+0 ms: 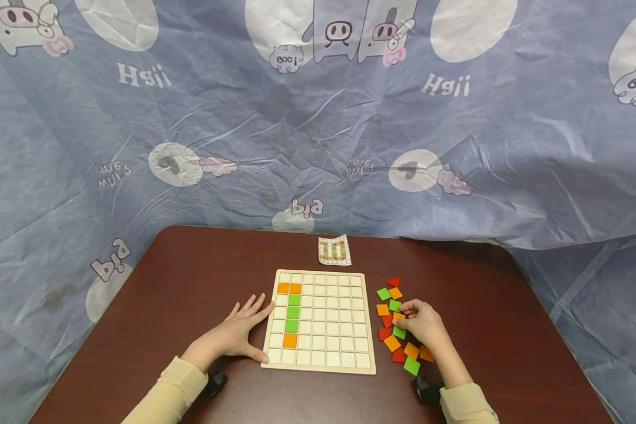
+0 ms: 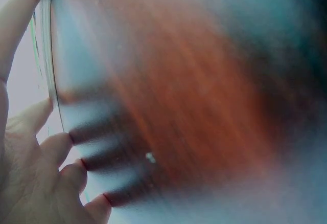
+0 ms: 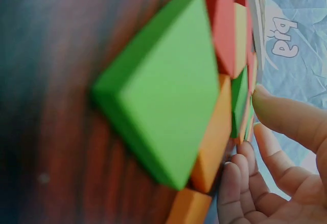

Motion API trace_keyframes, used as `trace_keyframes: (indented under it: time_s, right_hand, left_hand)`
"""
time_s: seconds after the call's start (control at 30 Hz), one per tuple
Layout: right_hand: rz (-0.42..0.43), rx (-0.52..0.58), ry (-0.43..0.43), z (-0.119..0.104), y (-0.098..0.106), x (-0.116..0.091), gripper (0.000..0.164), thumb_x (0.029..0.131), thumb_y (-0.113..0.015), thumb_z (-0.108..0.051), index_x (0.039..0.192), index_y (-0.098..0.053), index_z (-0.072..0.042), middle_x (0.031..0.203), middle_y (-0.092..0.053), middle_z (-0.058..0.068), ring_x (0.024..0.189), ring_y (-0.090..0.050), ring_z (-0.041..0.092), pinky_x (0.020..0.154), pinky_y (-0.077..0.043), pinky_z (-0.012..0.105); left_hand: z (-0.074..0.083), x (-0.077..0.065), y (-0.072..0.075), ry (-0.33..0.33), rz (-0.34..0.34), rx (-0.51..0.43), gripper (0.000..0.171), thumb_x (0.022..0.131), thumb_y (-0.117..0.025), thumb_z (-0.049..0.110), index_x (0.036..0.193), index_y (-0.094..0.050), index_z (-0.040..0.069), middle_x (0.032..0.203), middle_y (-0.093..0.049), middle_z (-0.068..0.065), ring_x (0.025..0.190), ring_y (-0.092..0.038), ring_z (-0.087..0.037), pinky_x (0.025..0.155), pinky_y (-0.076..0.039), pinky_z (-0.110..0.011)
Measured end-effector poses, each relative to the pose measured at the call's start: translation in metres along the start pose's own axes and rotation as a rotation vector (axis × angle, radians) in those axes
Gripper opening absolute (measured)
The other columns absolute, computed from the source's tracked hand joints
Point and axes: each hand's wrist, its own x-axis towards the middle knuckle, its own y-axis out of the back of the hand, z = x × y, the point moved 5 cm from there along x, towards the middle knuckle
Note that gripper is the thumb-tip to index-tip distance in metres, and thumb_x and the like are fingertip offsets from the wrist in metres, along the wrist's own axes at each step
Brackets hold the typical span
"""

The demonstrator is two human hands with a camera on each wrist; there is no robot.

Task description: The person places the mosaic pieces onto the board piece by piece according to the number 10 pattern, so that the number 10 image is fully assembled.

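Observation:
At the left edge of a pale wooden grid board (image 1: 325, 366), my left hand (image 1: 235, 333) is spread, its thumb by the near left corner and its fingertips at the side. In the left wrist view, the fingertips meet the board's edge (image 2: 49, 55). Orange squares (image 1: 290, 340) and green squares (image 1: 292, 312) sit in the board's left columns. To the right, my right hand (image 1: 424, 323) pinches an orange square tile (image 1: 398, 316) between thumb and index finger, among loose tiles. A large green tile (image 3: 168, 91) fills the right wrist view's foreground.
Red tiles (image 1: 398, 355), green tiles (image 1: 411, 366) and orange tiles (image 1: 411, 351) lie scattered right of the board. A small paper card with a coloured grid pattern (image 1: 334, 251) lies behind it. The dark table (image 1: 217, 253) meets a blue printed cloth (image 1: 318, 129).

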Motion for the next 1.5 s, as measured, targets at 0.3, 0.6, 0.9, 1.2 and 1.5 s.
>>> trace_keyframes:
  time_s: [0.3, 0.6, 0.9, 1.2, 1.5]
  right_hand:
    - [-0.013, -0.029, -0.008, 0.002, -0.001, -0.001, 0.031, 0.080, -0.081, -0.013, 0.101, -0.065, 0.002, 0.097, -0.061, 0.015, 0.085, -0.053, 0.024, 0.070, -0.046, 0.031]
    - [-0.026, -0.016, -0.043, 0.008, -0.001, 0.002, 0.032, 0.081, -0.080, -0.015, 0.103, -0.064, 0.002, 0.090, -0.062, 0.012, 0.080, -0.056, 0.023, 0.068, -0.047, 0.031]
    - [-0.028, 0.016, -0.040, 0.013, 0.000, 0.002, 0.027, 0.080, -0.081, -0.015, 0.097, -0.067, 0.000, 0.083, -0.064, 0.007, 0.074, -0.056, 0.019, 0.064, -0.045, 0.028]
    - [-0.032, 0.097, -0.015, 0.003, 0.004, -0.001, 0.024, 0.082, -0.080, -0.018, 0.093, -0.068, 0.000, 0.079, -0.068, 0.004, 0.072, -0.057, 0.016, 0.065, -0.046, 0.027]
    - [-0.063, 0.272, -0.017, -0.023, -0.009, -0.004, 0.030, 0.082, -0.080, -0.016, 0.100, -0.065, 0.004, 0.080, -0.069, 0.006, 0.072, -0.066, 0.018, 0.070, -0.058, 0.032]
  left_hand:
    - [0.002, -0.001, 0.001, -0.005, 0.000, 0.002, 0.120, 0.062, -0.088, 0.053, 0.157, -0.027, 0.011, 0.163, -0.012, -0.023, 0.151, -0.006, -0.044, 0.117, -0.007, -0.068]
    - [-0.002, 0.000, -0.002, -0.005, 0.003, 0.010, 0.121, 0.061, -0.087, 0.055, 0.157, -0.027, 0.012, 0.164, -0.011, -0.023, 0.152, -0.006, -0.044, 0.117, -0.007, -0.067]
    - [-0.002, -0.001, -0.004, -0.007, 0.002, 0.027, 0.124, 0.059, -0.087, 0.058, 0.157, -0.026, 0.013, 0.164, -0.012, -0.022, 0.152, -0.007, -0.043, 0.117, -0.009, -0.067]
    - [-0.002, 0.000, -0.003, -0.014, 0.005, 0.027, 0.124, 0.059, -0.086, 0.057, 0.158, -0.026, 0.012, 0.164, -0.011, -0.023, 0.152, -0.007, -0.043, 0.117, -0.009, -0.067]
    - [-0.001, 0.000, -0.002, -0.011, 0.015, 0.020, 0.124, 0.059, -0.087, 0.057, 0.157, -0.026, 0.011, 0.163, -0.012, -0.023, 0.151, -0.007, -0.044, 0.117, -0.009, -0.067]
